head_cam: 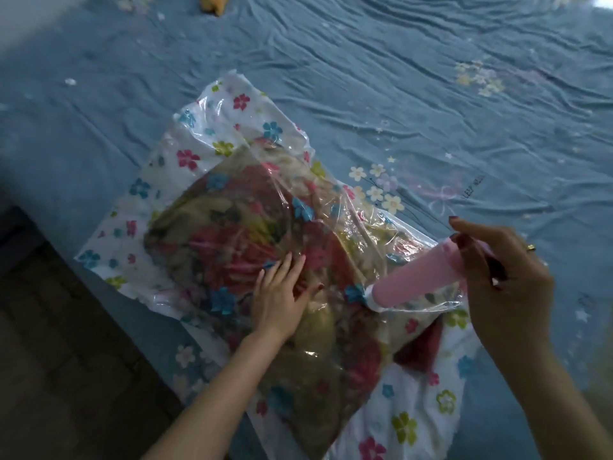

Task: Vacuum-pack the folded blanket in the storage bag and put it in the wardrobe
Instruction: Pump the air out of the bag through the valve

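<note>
On the blue bed, my left hand [278, 293] lies flat at nine o'clock of the pink plastic hand pump [418, 277] gripped by my right hand [497, 270]; the clear flower-printed storage bag [212, 141] looks slippery, best held by its edges.

The bag [212, 141] is being laid slantwise on the bed [431, 78], near the bed's left edge, with the floor [49, 360] lying beyond that edge at lower left. The blanket [232, 234] is being held inside the bag. The left hand [282, 293] is being rested flat on the bag, over the blanket. The pump [421, 277] is being stood on the bag to the right of that hand, and its upper end is being gripped by the right hand [501, 270].
</note>
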